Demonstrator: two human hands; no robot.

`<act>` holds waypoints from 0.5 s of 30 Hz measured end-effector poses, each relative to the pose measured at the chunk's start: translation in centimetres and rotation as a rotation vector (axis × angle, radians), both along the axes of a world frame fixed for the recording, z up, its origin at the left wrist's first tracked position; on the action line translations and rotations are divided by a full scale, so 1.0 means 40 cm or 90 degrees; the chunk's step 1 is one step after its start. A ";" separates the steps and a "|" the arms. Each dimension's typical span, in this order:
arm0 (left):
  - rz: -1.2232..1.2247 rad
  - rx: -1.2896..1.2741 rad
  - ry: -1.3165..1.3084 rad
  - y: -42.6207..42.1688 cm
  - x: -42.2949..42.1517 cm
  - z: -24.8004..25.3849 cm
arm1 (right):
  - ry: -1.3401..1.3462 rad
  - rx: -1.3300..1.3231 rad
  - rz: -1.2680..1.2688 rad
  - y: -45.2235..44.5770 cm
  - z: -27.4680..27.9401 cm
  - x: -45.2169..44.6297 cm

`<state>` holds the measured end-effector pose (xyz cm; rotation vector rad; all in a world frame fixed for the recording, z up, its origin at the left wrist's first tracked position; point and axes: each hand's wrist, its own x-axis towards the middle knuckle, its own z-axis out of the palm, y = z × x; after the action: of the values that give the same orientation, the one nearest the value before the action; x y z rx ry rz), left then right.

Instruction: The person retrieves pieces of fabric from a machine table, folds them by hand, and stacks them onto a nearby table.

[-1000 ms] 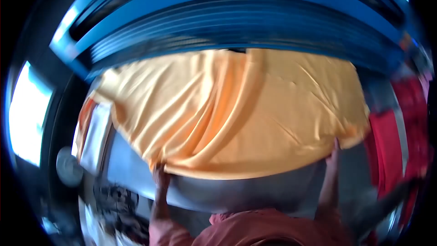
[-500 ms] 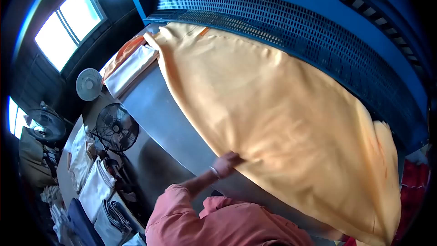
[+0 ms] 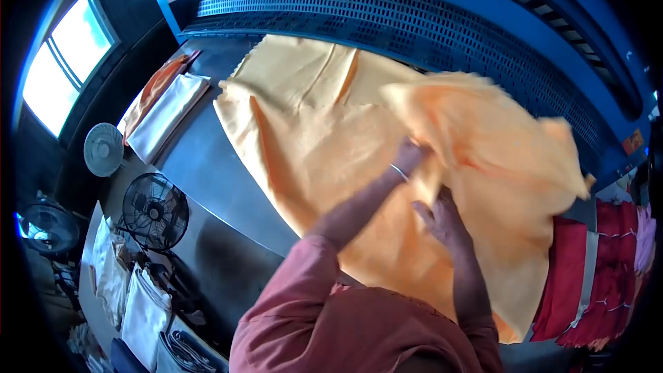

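A large yellow-orange cloth lies spread over the metal table, its right part lifted and bunched into loose, blurred folds. My left hand, with a thin band at the wrist, is closed on a gathered fold near the cloth's middle. Just below it and to the right, my right hand is at the lower tip of the same fold, thumb on one side and fingers on the other. The cloth partly hides the fingertips of both hands.
A blue machine with a perforated panel runs along the table's far side. Folded white cloth lies at the table's left end. Red cloth bundles sit at right. A black fan and stacked garments stand at left.
My right hand has come into clear view on the cloth. My left hand has moved up and right, and the cloth's right part is now lifted and folded over leftward.
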<state>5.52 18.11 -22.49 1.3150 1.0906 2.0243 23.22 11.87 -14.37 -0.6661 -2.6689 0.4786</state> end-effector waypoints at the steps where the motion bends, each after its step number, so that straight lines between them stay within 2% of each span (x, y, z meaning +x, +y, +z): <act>1: 0.093 0.002 -0.043 -0.009 -0.120 -0.016 | 0.081 0.022 0.050 -0.019 0.012 -0.046; 2: 0.263 -0.218 0.089 -0.116 -0.245 0.058 | 0.111 -0.034 0.017 -0.030 0.000 -0.051; 3: 0.296 -0.407 0.138 -0.179 -0.409 0.042 | 0.141 -0.090 -0.020 -0.034 -0.021 -0.045; 4: 0.372 -0.351 0.015 -0.240 -0.558 -0.009 | 0.176 -0.141 -0.060 -0.027 -0.047 -0.034; 7: 0.564 -0.337 0.079 -0.473 -1.129 -0.474 | 0.069 0.066 -0.276 -0.018 -0.291 0.133; 9: 0.603 -0.508 -0.195 -0.674 -1.138 -0.375 | -0.117 0.083 -0.440 -0.099 -0.381 0.285; 11: 0.556 -0.561 -0.327 -0.724 -1.102 -0.339 | -0.088 0.129 -0.516 -0.196 -0.429 0.427; 13: 0.500 -0.528 -0.218 -0.670 -1.050 -0.356 | -0.174 0.168 -0.637 -0.282 -0.437 0.535; 15: 0.497 -0.509 -0.067 -0.587 -1.031 -0.336 | -0.170 0.099 -0.822 -0.325 -0.452 0.611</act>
<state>-35.70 -5.38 -35.92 0.3783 2.2748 1.7107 47.66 -1.15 -32.46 -2.1906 -1.8348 -0.1968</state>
